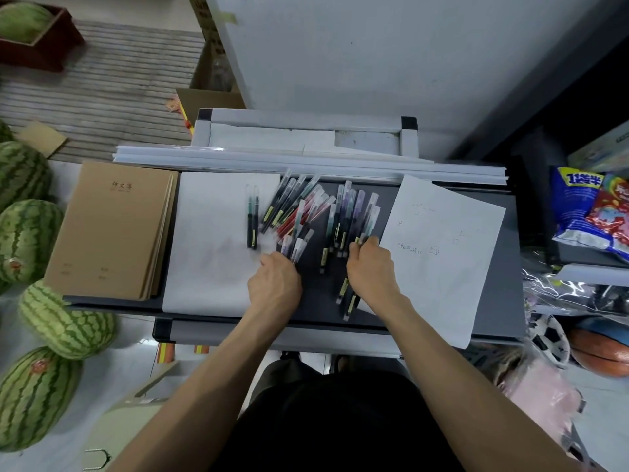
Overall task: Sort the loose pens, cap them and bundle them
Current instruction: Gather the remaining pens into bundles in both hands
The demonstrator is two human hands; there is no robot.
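Crowding the pens (306, 209) on the dark table (316, 301) were notebooks (112, 229), loose paper (211, 253) and nearby watermelons (23, 240). The left hand (274, 281) curled round two pens; the right hand (371, 267) pinched others' ends.

Pens (306, 212) are red, purple, green and black (yellow labels on some) mid dark-grey worktop (320, 301); brown notebooks (112, 229) at its left edge.

pen heap (332, 216) lying flat, clear caps on most. two dark ones (252, 216) parallel, apart at 9 o'clock of heap. black bunch (282, 207), yellow labels, fanned toward 1 o'clock; red ones (299, 218) touching beside it. purple-ish row (352, 216) at 3 o'clock. clear-capped pair (294, 248) at 6 o'clock. few strays (343, 289) lower down, at 5 o'clock
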